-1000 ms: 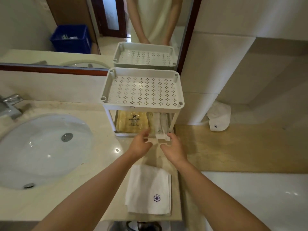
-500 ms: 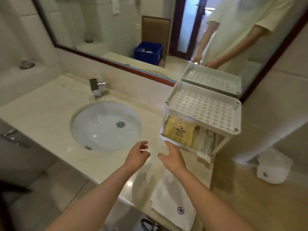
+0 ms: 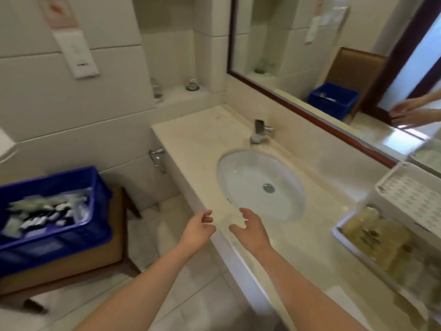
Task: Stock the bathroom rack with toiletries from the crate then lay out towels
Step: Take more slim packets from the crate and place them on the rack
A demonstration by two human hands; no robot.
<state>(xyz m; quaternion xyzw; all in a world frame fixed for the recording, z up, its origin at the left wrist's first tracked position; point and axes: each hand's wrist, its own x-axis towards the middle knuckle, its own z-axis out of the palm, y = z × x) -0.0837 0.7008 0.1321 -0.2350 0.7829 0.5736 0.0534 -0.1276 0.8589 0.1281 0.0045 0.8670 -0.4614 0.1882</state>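
Note:
A blue crate [image 3: 71, 235] with several small toiletry packets sits on a brown stool at the far left. The white two-tier rack [image 3: 410, 194] stands on the counter at the right edge, its perforated top shelf bare and yellow sachets [image 3: 379, 237] on its lower shelf. My left hand [image 3: 198, 231] hovers over the counter's front edge, fingers loosely curled, holding nothing. My right hand [image 3: 250, 229] hangs beside it above the counter in front of the sink, fingers relaxed and empty. No towel shows clearly.
An oval sink [image 3: 238, 177] with a chrome tap [image 3: 260, 131] is set in the beige counter [image 3: 202, 149]. A framed mirror [image 3: 334, 44] runs along the back wall. The brown stool [image 3: 100, 256] stands on the tiled floor left of the counter.
My view has swung left from the rack toward the crate. Both hands have let go of the packets at the rack's lower shelf and moved left, empty.

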